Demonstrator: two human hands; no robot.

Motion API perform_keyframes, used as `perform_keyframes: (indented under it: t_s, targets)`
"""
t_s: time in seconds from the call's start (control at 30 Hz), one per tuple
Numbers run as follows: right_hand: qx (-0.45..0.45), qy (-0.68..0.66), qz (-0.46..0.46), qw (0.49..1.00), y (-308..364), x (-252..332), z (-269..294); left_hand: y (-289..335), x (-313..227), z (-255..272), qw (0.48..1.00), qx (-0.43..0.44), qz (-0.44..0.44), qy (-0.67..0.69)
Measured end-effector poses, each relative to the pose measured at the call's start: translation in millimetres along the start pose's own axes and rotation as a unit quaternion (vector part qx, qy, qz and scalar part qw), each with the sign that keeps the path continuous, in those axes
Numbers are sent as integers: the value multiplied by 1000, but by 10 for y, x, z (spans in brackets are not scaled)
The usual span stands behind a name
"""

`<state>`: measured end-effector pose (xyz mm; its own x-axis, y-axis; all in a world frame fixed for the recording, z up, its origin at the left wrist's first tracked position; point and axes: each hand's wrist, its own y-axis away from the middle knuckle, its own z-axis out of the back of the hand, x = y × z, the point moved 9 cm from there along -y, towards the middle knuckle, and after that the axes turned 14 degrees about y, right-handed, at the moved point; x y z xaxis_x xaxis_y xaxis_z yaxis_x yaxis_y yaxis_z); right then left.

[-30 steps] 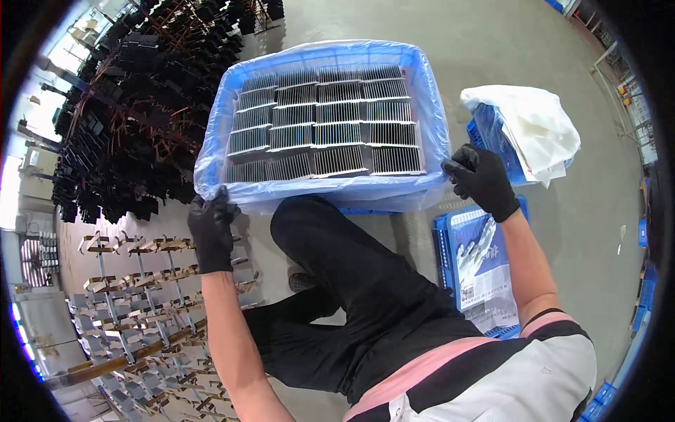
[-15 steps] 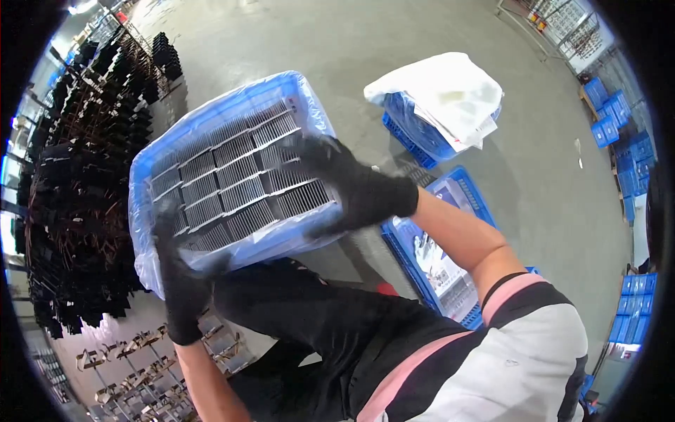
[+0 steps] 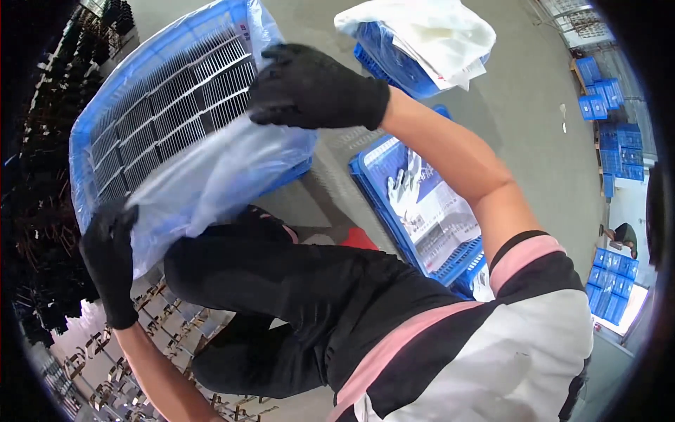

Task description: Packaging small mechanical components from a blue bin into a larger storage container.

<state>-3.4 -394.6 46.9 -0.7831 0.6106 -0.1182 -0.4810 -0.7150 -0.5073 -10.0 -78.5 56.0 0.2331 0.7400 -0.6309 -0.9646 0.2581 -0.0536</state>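
A blue plastic crate (image 3: 288, 174) lined with a clear plastic bag stands in front of me. Inside it, thin dark plates (image 3: 133, 133) with pale edges stand on edge in several tight rows. The near side of the plastic liner (image 3: 204, 176) is raised and lies partly over the closest rows. At its left end, my left hand (image 3: 112, 260), in a black glove, grips the plastic near the crate's corner. My right hand (image 3: 316, 88), also black-gloved, is closed on the liner at the right side, its fingertips curled over the edge.
Beyond my right arm sits another blue crate (image 3: 365, 63) topped with white sheeting (image 3: 429, 32). Closer in is a low blue crate (image 3: 394, 211) holding a printed bag. Dark parts hang on racks (image 3: 42, 211) at left. Blue bins (image 3: 612, 281) are stacked far right, near another person (image 3: 624, 239).
Both hands have drawn the near side of the liner up over the closest rows of plates. My right hand has moved from above the plates to the liner's right side. The view has shifted.
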Motion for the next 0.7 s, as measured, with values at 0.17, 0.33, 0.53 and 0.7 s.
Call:
perform_keyframes:
  t_s: [0.17,0.33,0.53,0.7]
  targets:
    - [-79,28,-55,995,-89,-280,-236,-372,-190,-86,945,-155,-206,-199]
    - [-170,95,-273,942,419,-599,115,-519,-192,-522,968,-120,-144,-168]
    - [20,56,-528,847,2616,281,-367,-357,-88,-686,985,21,-153,-77]
    - [357,6,-631,689,4355,1584,-622,-375,37,-721,988,82,-130,1]
